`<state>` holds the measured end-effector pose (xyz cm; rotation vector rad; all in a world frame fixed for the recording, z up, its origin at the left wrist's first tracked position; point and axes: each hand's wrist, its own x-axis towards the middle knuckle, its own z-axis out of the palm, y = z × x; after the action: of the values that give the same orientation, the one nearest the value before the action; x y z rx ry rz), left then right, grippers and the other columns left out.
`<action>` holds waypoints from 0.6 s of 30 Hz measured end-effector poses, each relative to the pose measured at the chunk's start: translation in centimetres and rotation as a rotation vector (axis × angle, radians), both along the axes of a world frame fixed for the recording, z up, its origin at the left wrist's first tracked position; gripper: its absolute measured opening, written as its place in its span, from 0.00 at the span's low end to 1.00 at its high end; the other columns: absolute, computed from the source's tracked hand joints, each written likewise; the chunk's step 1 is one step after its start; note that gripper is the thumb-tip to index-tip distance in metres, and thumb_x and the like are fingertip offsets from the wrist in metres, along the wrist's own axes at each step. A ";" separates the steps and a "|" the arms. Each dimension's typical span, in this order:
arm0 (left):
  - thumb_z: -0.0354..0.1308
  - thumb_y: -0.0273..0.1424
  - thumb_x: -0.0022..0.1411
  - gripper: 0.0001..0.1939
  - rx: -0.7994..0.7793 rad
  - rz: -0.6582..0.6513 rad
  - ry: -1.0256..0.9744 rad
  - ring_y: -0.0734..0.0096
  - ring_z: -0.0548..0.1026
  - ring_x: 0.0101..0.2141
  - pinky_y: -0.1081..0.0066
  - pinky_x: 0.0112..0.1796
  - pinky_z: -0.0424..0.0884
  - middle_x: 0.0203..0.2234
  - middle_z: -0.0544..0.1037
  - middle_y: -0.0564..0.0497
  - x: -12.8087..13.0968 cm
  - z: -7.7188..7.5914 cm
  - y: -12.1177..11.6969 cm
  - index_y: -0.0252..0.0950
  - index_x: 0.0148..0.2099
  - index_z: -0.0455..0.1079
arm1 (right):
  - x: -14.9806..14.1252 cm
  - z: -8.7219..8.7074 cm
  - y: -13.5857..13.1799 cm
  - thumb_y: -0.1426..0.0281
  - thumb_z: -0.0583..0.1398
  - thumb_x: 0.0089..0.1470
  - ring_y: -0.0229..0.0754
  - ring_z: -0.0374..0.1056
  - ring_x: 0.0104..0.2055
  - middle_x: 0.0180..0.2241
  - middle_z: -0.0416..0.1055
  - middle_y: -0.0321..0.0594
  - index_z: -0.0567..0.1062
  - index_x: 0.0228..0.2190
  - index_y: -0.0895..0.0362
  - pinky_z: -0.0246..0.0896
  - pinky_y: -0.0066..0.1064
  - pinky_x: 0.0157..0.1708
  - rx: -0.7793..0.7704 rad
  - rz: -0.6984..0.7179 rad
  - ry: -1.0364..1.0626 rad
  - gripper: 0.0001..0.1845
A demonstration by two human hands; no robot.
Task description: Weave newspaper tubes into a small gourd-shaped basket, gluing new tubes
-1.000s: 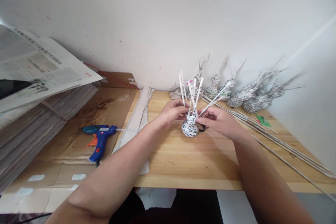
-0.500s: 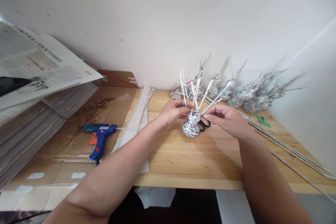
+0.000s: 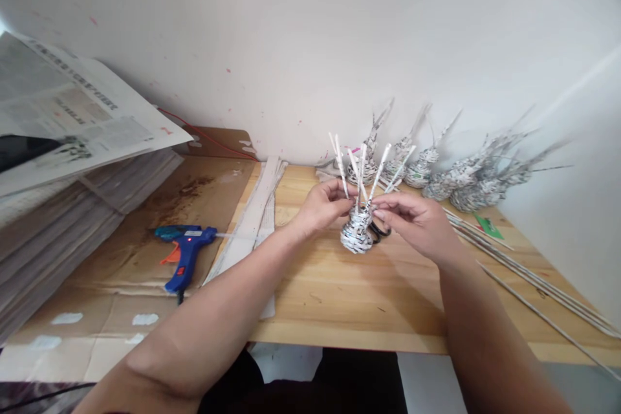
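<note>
A small round vase (image 3: 356, 237) woven from newspaper strips stands on the wooden table, with several rolled paper tubes (image 3: 379, 168) fanning up from its narrow neck. My left hand (image 3: 327, 207) is closed at the left of the neck, thumb in front and fingers partly hidden behind the tubes. From the right, my right hand (image 3: 410, 217) pinches at the neck's rim, at the base of a paper tube (image 3: 402, 169); the exact grip is partly hidden by the fingers. Black scissor handles (image 3: 379, 231) lie just behind the vase, beneath my right hand.
Several woven pieces (image 3: 456, 174) with upright strands line the wall. Long paper tubes (image 3: 538, 278) and a green card (image 3: 489, 226) lie at the right. On cardboard (image 3: 116, 272) at left rests a blue glue gun (image 3: 187, 255), beside paper strips (image 3: 247, 226) and stacked newspapers (image 3: 92, 103).
My right hand has come slightly closer to the neck. The right-hand tube, which leaned far out to the right, now shows shorter and more upright. My left hand stays at the neck.
</note>
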<state>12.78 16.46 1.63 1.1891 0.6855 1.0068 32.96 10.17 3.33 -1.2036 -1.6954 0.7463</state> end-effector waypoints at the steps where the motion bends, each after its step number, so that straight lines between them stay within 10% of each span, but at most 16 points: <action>1: 0.66 0.21 0.51 0.09 -0.008 -0.008 0.005 0.76 0.76 0.28 0.74 0.33 0.72 0.28 0.79 0.52 -0.1 0.0 0.0 0.31 0.38 0.75 | 0.1 -0.1 0.0 0.62 0.67 0.56 0.40 0.70 0.28 0.33 0.79 0.40 0.82 0.44 0.52 0.67 0.35 0.28 0.011 -0.002 -0.013 0.14; 18: 0.71 0.26 0.52 0.13 -0.032 -0.098 0.010 0.75 0.77 0.30 0.73 0.35 0.74 0.29 0.80 0.50 -0.6 0.0 0.2 0.30 0.40 0.74 | -0.8 -0.1 -0.2 0.62 0.69 0.54 0.39 0.67 0.28 0.34 0.76 0.40 0.82 0.40 0.54 0.63 0.34 0.28 0.114 -0.049 -0.277 0.13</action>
<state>12.20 16.69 1.67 1.1889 0.6426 0.9053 32.16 9.99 3.21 -1.3092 -1.8979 0.4627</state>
